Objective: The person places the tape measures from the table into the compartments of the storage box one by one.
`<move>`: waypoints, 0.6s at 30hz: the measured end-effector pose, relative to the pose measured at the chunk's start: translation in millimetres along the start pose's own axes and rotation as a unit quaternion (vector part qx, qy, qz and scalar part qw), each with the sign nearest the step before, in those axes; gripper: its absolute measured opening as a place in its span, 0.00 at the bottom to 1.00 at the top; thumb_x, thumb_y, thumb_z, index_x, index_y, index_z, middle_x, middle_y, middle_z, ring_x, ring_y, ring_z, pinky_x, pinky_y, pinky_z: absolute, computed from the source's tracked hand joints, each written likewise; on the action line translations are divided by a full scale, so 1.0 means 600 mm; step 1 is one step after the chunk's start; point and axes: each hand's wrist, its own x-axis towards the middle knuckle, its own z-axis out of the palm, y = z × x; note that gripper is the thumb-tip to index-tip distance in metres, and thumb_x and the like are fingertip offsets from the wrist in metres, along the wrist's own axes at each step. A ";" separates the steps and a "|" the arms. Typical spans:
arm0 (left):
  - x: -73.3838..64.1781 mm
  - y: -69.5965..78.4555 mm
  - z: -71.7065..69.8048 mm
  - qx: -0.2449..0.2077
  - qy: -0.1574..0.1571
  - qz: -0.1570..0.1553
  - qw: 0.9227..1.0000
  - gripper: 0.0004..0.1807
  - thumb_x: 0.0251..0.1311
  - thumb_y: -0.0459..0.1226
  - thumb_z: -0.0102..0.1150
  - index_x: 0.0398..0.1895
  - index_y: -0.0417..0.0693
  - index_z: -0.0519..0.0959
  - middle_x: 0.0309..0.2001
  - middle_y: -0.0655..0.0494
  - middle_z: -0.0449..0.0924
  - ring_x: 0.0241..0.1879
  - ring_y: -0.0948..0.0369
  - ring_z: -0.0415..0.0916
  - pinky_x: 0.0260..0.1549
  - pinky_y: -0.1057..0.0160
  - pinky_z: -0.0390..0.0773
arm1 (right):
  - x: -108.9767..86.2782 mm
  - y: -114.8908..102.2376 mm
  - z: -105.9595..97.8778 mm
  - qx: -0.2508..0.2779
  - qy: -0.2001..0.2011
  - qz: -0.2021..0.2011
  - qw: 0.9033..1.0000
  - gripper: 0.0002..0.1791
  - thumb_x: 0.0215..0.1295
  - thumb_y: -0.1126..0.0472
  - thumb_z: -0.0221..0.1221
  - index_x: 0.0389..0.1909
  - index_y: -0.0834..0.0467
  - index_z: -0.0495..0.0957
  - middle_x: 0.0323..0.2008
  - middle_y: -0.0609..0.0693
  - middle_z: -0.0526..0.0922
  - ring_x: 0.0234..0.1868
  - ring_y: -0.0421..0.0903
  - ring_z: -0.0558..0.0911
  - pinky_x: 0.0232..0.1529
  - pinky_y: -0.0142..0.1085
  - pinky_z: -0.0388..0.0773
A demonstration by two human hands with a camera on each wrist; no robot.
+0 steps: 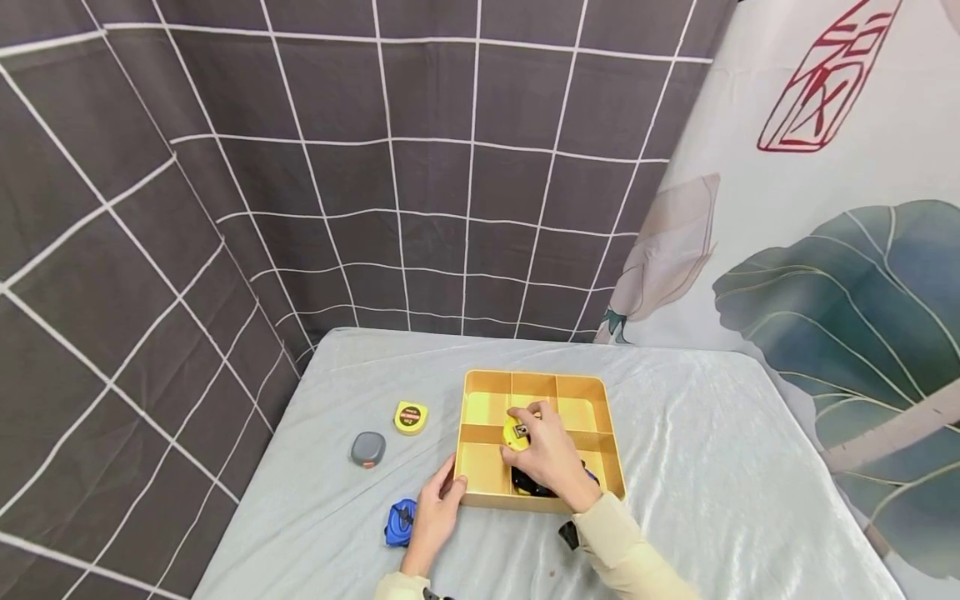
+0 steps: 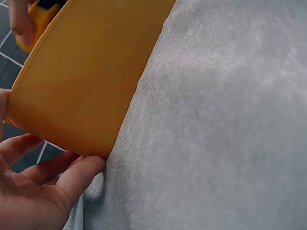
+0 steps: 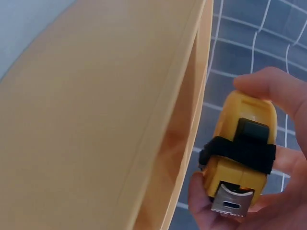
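My right hand point(image 1: 551, 454) grips a yellow tape measure point(image 1: 515, 435) over the middle of the yellow divided box point(image 1: 495, 502). In the right wrist view, the tape measure point(image 3: 242, 143) has a black strap round it and its metal end hook shows at the mouth. My left hand point(image 1: 437, 508) holds the box's front left corner; in the left wrist view, its thumb and fingers point(image 2: 81, 175) touch the box's lower edge. Black and blue items point(image 1: 530, 483) lie in the front middle compartment, partly hidden by my right hand.
A blue tape measure point(image 1: 400, 522) lies just left of my left hand. Farther back on the left are a grey tape measure point(image 1: 367, 449) and a yellow one point(image 1: 411, 417). A pale grey cloth point(image 1: 697, 467) covers the table, with a dark checked curtain point(image 1: 427, 183) behind.
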 end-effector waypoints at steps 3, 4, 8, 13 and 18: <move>0.000 0.000 0.000 0.001 0.001 -0.001 1.000 0.24 0.62 0.33 0.50 0.61 0.34 0.67 0.58 0.39 0.69 0.56 0.50 0.70 0.53 0.55 0.71 | -0.002 -0.017 0.008 -0.007 -0.013 -0.011 1.000 0.29 0.41 0.49 0.68 0.48 0.51 0.78 0.42 0.51 0.71 0.39 0.48 0.73 0.28 0.37 0.72; -0.001 0.001 0.000 0.002 0.002 -0.002 1.000 0.24 0.62 0.33 0.50 0.61 0.35 0.67 0.59 0.39 0.69 0.56 0.50 0.70 0.53 0.55 0.71 | -0.002 -0.023 0.011 -0.009 -0.018 -0.015 1.000 0.29 0.41 0.48 0.68 0.48 0.51 0.78 0.42 0.51 0.72 0.39 0.48 0.73 0.27 0.37 0.72; 0.000 0.002 -0.001 0.003 0.001 -0.003 1.000 0.24 0.62 0.34 0.50 0.61 0.35 0.67 0.58 0.38 0.69 0.55 0.50 0.71 0.52 0.55 0.71 | -0.002 -0.043 0.022 -0.019 -0.037 -0.023 0.999 0.29 0.41 0.48 0.68 0.49 0.50 0.78 0.44 0.51 0.72 0.41 0.51 0.73 0.24 0.39 0.73; 0.001 0.002 -0.001 0.002 0.000 -0.001 1.000 0.23 0.62 0.33 0.50 0.61 0.36 0.67 0.58 0.39 0.70 0.54 0.51 0.72 0.51 0.58 0.73 | -0.002 -0.061 0.035 -0.017 -0.055 -0.025 0.998 0.29 0.42 0.49 0.69 0.49 0.51 0.77 0.45 0.51 0.71 0.40 0.50 0.72 0.20 0.36 0.70; 0.001 0.002 -0.001 0.002 0.001 -0.004 1.000 0.23 0.61 0.32 0.50 0.61 0.36 0.68 0.58 0.39 0.70 0.54 0.51 0.72 0.50 0.60 0.73 | 0.000 -0.070 0.048 -0.018 -0.058 -0.022 0.998 0.29 0.41 0.49 0.69 0.48 0.51 0.78 0.43 0.51 0.71 0.35 0.46 0.70 0.18 0.32 0.65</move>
